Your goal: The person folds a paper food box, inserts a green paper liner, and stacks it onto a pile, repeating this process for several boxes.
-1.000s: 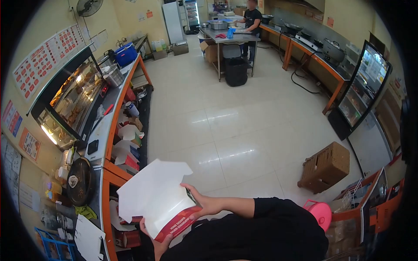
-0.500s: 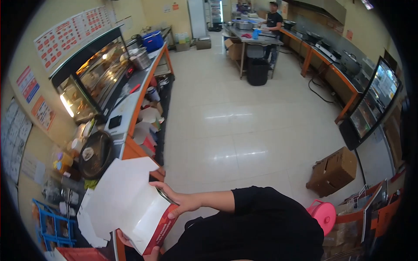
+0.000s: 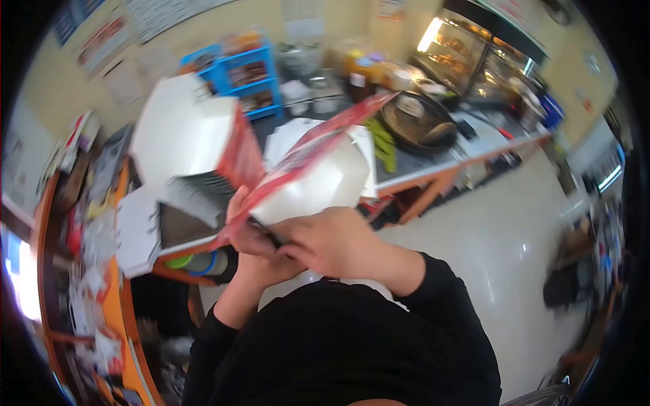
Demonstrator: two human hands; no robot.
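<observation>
A red-and-white cardboard food box [image 3: 315,189] is held in front of my body, its red panel slanting up to the right and its white inside showing. My left hand [image 3: 254,240] grips the box's lower left end, with the fingers bent around it. My right hand [image 3: 332,243] is closed at the lower edge, its fingertips pinching the card near my left hand. Motion blur softens both the box and the fingers. Left of it, several open nested boxes [image 3: 244,149] of the same red and white stand on the counter [image 3: 413,172].
Flat white card [image 3: 139,227] lies at the counter's left end. Behind stand a blue rack [image 3: 247,78] and jars [image 3: 362,71]. A round dark pan [image 3: 420,125] sits beside green gloves [image 3: 382,145], with a lit food warmer [image 3: 467,54] beyond. Cluttered shelves [image 3: 88,271] are at left.
My view has swung left from the room to the counter. The box has turned in my hands, and my right hand has shifted from its red side to its lower edge.
</observation>
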